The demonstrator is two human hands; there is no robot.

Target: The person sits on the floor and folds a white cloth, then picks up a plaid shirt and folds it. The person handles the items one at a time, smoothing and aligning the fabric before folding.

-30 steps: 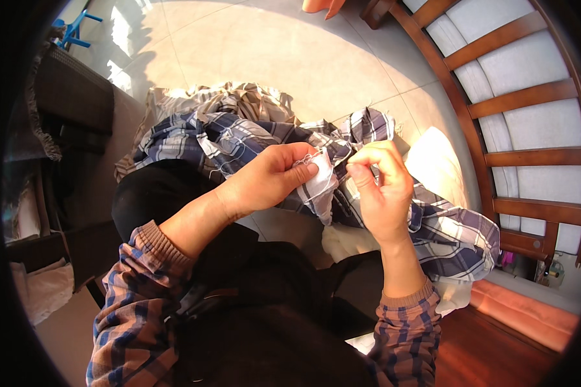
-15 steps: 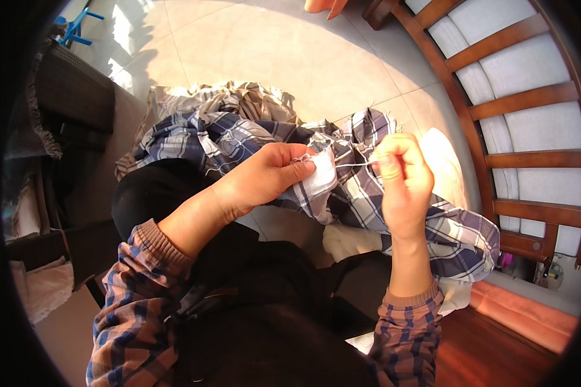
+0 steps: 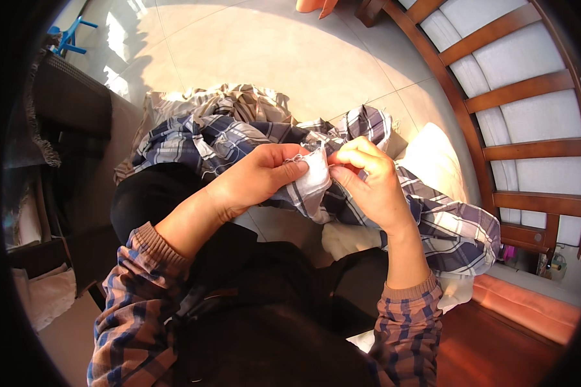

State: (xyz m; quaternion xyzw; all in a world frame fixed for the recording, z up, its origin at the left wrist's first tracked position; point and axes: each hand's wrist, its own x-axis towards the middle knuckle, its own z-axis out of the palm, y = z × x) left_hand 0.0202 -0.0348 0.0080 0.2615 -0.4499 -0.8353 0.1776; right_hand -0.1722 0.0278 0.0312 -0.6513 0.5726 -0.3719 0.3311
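My left hand [image 3: 252,179] is closed, pinching a white corner [image 3: 315,178] of a blue, grey and white plaid cloth [image 3: 461,235] between thumb and fingers. Loose white threads stick out along that corner, close to the fingertips. Just right of the corner, my right hand [image 3: 376,188] has its thumb and forefinger brought together at the cloth's edge. What those fingertips hold is too small to make out. The rest of the plaid cloth drapes over my lap and beyond, with frayed threads along its edges.
A beige striped cloth [image 3: 248,97] lies bunched behind the plaid one on the tiled floor [image 3: 271,45]. To the right stands a slatted wooden frame [image 3: 523,151] with pale cushions. At the left are a dark piece of furniture [image 3: 71,97] and a small blue stool [image 3: 74,37].
My right hand has come left and slightly down to the white corner; the thread drawn taut between hand and cloth no longer shows. My left hand keeps its pinch.
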